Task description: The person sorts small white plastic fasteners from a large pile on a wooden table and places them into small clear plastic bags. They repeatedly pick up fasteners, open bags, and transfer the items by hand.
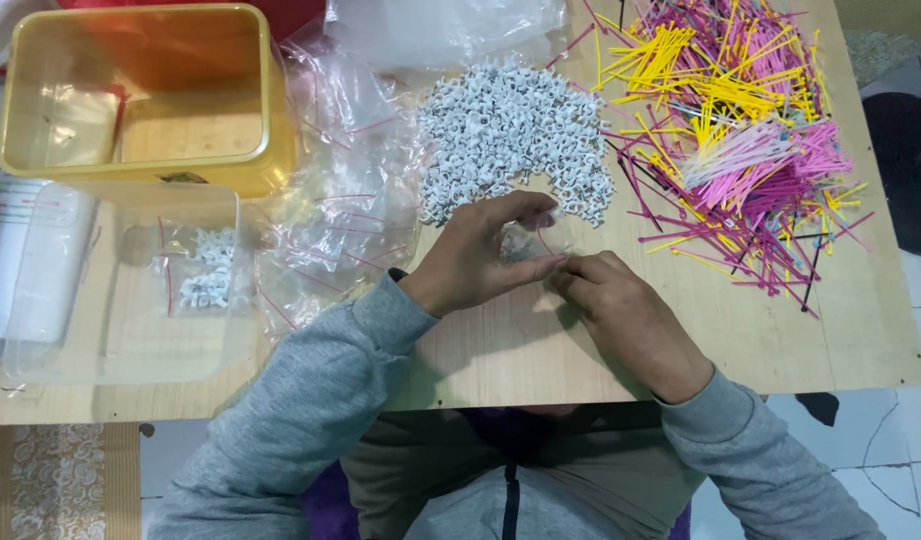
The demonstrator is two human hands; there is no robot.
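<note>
My left hand (476, 255) and my right hand (621, 320) meet at the middle of the wooden table (541, 350). Together they pinch a small clear plastic bag (526, 243) with white clips inside; both sets of fingertips close on its edge. Just beyond the hands lies a heap of small white plastic clips (511, 130). Right of it spreads a pile of pink and yellow plastic ties (731, 120). Both arms wear grey sleeves.
A yellow plastic tub (266, 120) stands at the back left. In front of it sits a clear plastic box (231, 330) holding small filled bags. Several empty clear bags (341, 220) lie between the box and the clips. The table's right edge meets tiled floor.
</note>
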